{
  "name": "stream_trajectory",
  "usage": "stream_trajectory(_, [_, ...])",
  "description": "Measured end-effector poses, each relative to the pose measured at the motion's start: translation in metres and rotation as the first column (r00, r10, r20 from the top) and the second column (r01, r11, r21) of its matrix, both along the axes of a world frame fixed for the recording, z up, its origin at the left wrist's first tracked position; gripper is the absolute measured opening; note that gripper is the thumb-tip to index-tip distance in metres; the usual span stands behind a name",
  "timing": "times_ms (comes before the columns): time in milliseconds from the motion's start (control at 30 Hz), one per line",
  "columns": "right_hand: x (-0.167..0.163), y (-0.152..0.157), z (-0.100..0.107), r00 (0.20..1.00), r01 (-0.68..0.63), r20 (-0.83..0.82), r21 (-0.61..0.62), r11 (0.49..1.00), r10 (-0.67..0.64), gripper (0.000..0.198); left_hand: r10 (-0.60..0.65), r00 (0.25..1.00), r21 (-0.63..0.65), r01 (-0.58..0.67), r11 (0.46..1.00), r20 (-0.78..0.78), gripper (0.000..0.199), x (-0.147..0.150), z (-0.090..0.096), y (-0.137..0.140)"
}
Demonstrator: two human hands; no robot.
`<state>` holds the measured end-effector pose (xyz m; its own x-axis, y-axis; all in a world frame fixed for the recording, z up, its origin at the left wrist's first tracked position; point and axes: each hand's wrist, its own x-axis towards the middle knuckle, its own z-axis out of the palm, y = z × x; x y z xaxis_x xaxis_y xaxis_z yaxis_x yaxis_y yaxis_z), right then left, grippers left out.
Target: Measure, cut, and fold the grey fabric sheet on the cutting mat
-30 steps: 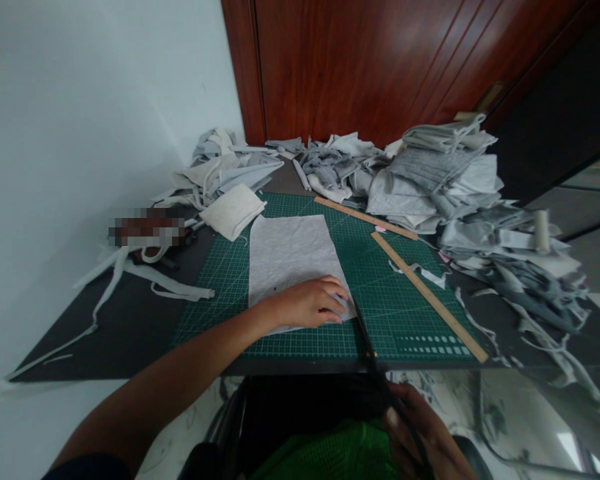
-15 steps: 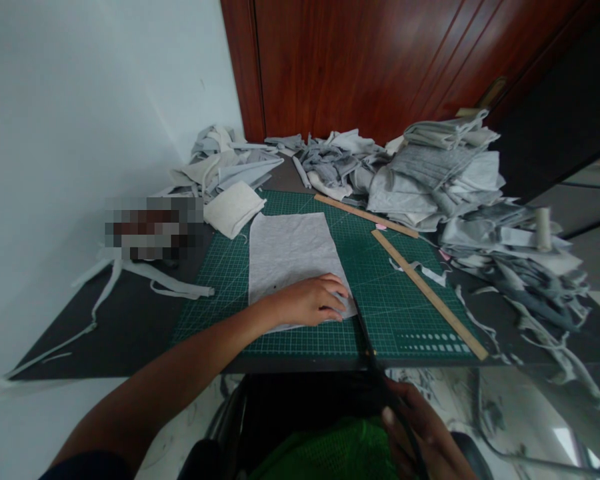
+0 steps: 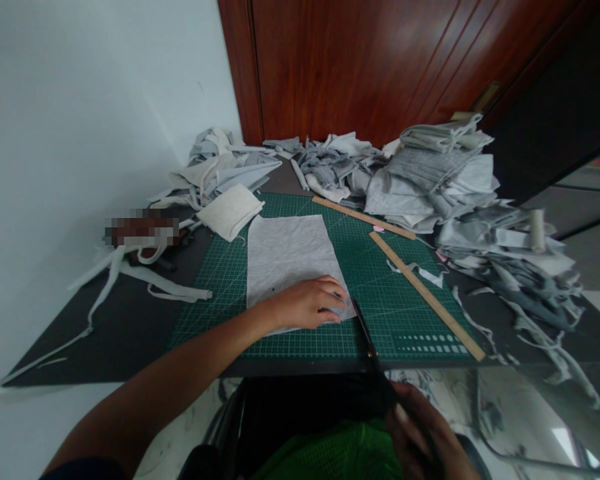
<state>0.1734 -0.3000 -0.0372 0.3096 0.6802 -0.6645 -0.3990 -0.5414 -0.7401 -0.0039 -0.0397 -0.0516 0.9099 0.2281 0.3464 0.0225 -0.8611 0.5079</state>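
Note:
A light grey piece of cloth (image 3: 295, 250) lies flat on a green cutting mat (image 3: 290, 345). My left hand (image 3: 310, 303) rests on the cloth's lower right part, its fingers stretched out and slightly apart. Black-handled scissors (image 3: 367, 337) are in the grip of my right hand (image 3: 420, 420), below the table's front edge. Their blades point up and away, with the tips beside the cloth's right edge, close to my left fingertips. Whether the blades touch the cloth I cannot tell. Part of the cloth is hidden under my left hand and forearm.
Two wooden rulers, a farther one (image 3: 363, 217) and a nearer one (image 3: 427, 295), lie on the mat's right side. A folded cream cloth (image 3: 231, 212) overlaps its upper left. Grey fabric piles (image 3: 430, 173) line the back and right. Loose strips (image 3: 165, 287) lie at left.
The whole view has shifted slightly. My right hand with the scissors has moved a little to the right and down. My left hand stays on the cloth.

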Motion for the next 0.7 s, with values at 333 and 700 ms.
stream_trajectory(333, [0.024, 0.010, 0.002, 0.999, 0.037, 0.012, 0.163, 0.986, -0.040, 0.060, 0.267, 0.960, 0.197, -0.247, 0.949, -0.086, 0.052, 0.001, 0.000, -0.009])
stream_trajectory(700, [0.012, 0.014, 0.004, 0.985, -0.172, -0.003, 0.059, 0.983, 0.173, 0.067, 0.338, 0.920, 0.260, -0.283, 0.923, -0.200, 0.056, -0.003, -0.003, -0.003])
